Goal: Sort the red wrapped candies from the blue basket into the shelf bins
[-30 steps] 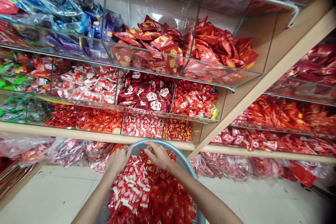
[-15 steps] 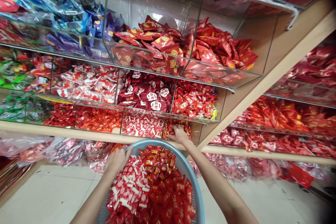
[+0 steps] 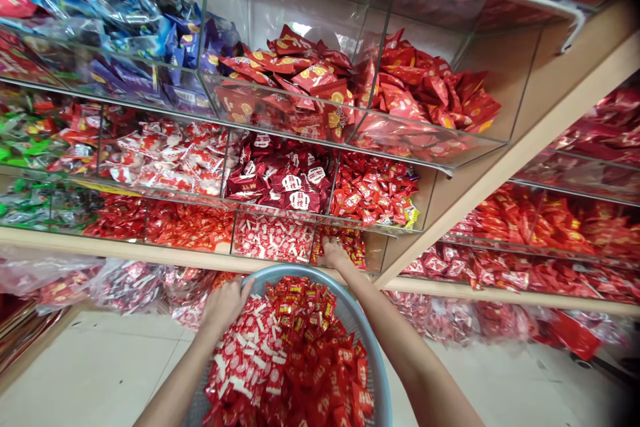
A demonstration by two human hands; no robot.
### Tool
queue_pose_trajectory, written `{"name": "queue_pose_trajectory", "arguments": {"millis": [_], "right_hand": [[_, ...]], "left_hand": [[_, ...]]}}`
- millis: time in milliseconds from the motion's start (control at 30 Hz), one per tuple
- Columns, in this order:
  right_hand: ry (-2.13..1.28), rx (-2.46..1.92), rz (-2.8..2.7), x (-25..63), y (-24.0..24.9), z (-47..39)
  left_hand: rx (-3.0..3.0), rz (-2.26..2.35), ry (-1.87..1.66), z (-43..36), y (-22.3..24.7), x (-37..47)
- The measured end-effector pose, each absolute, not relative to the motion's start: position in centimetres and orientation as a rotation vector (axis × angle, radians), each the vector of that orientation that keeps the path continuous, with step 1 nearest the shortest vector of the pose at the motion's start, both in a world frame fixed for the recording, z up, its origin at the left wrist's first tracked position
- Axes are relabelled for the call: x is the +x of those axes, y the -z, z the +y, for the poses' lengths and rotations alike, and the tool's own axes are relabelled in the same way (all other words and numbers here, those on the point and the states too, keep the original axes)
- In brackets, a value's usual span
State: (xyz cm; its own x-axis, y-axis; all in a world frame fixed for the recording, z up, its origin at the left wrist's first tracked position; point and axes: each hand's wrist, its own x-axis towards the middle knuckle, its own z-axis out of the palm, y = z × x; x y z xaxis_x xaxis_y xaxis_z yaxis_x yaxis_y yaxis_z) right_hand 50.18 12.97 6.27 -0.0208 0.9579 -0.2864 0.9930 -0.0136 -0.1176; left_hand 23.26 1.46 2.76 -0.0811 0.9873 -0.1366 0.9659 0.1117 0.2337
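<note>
A wall of clear bins (image 3: 280, 127) on wooden shelves (image 3: 150, 255) fills the view, packed with red, maroon, blue and green candy packets, with bagged stock below. In front, a blue basket (image 3: 373, 353) heaped with red sweets (image 3: 295, 360) sits just under the lowest bins; the left hand (image 3: 226, 305) curls closed over its far rim. The right hand (image 3: 334, 253) reaches over the rim into the lowest right bin, on red and yellow candies (image 3: 350, 243); whether its fingers pinch any cannot be told.
</note>
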Motion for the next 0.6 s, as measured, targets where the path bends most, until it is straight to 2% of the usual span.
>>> {"name": "queue_pose_trajectory", "arguments": {"millis": [600], "right_hand": [[0.54, 1.807, 2.408, 52.8, -5.7, 13.2]], "left_hand": [[1.934, 2.136, -0.095, 1.6, -2.6, 23.2]]}}
